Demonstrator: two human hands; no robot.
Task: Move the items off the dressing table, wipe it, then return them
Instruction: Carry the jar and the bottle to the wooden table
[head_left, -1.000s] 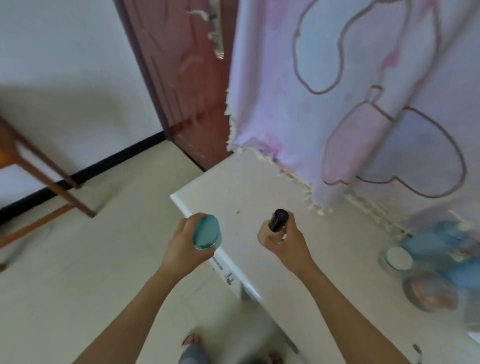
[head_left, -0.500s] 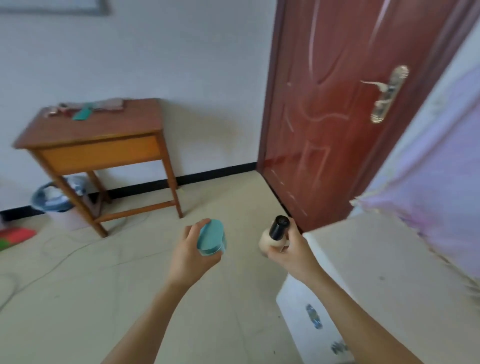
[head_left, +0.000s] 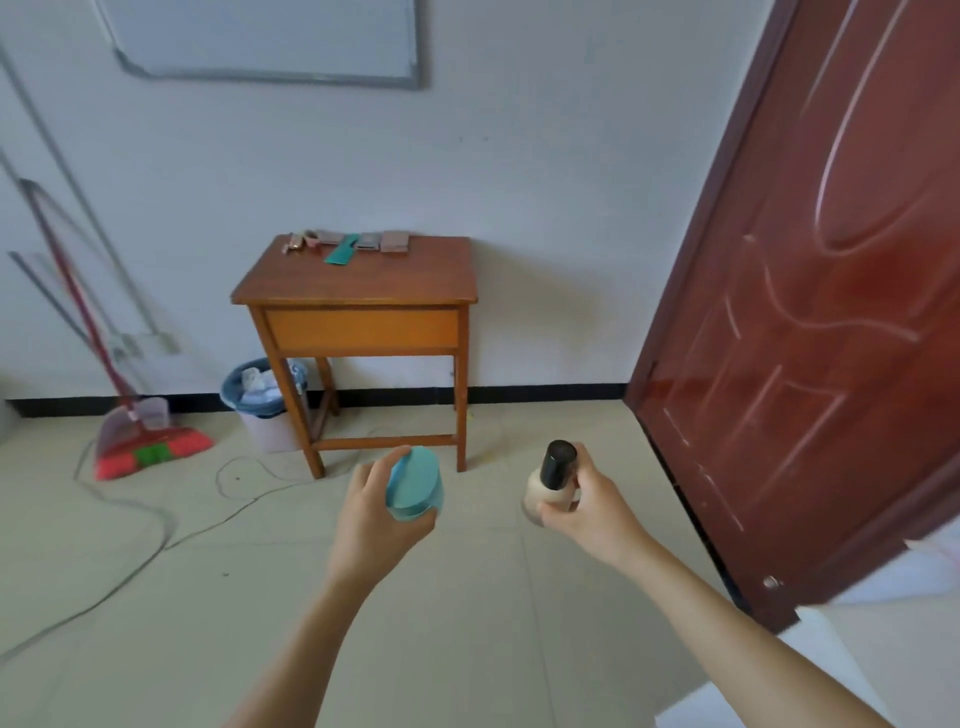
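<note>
The left hand (head_left: 374, 519) curls round a teal jar (head_left: 414, 486), and the right hand (head_left: 592, 506) grips an upright beige bottle with a black cap (head_left: 553, 483). Both are held apart above the floor. A wooden tabletop (head_left: 358, 286) at 12 o'clock carries small items (head_left: 345, 241) along its far edge. The white dressing table (head_left: 883, 592) shows at 4 o'clock.

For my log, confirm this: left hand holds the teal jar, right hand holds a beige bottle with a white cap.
The cap is black, not white, as the head view shows: right hand holds the beige bottle, left hand the teal jar.
</note>
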